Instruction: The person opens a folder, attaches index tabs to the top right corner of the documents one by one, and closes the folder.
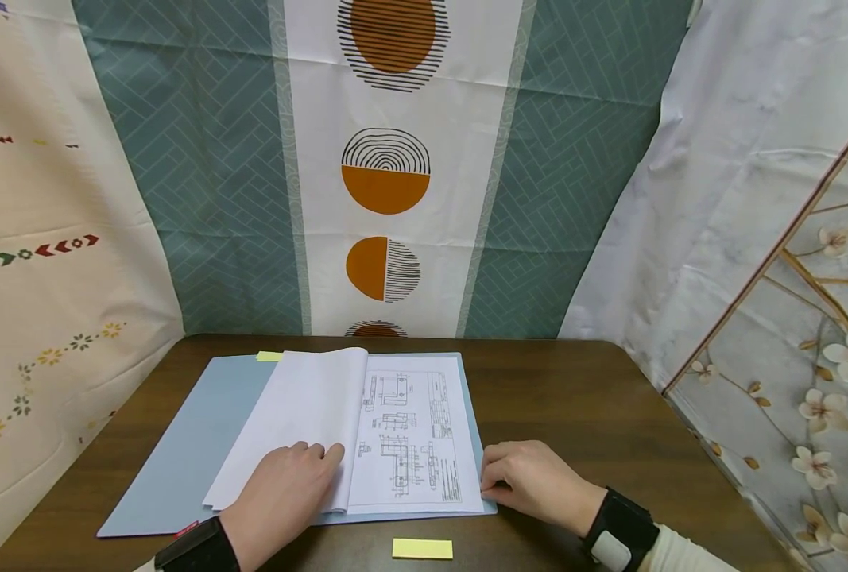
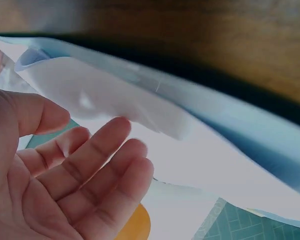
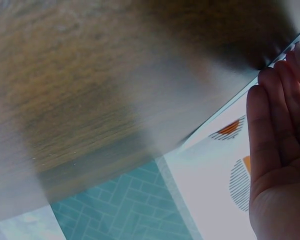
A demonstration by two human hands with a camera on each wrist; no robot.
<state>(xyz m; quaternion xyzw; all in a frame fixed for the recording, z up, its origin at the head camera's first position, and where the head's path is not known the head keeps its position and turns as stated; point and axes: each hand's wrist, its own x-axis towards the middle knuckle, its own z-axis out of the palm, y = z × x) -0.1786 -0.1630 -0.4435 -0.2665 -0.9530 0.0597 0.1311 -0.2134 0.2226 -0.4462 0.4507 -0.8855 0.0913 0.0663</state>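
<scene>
From afar I've blue folder open at 7 o'clock, pgs turned toward 9 (done, I judge), drwg sheet exposed, unturned, yellow sticky pad untouched at 6, L hand relaxed over pgs, R hand at sheet's edge, can't tell if pinching.

1. Folder: light blue, spread open flat on the brown table; right hand at its lower right corner.
2. Turned pages: white, blank side up, lying leftward, bowed at the fold; left hand resting on them.
3. Drawing sheet: white, black technical line drawings, exposed on the folder's right side.
</scene>
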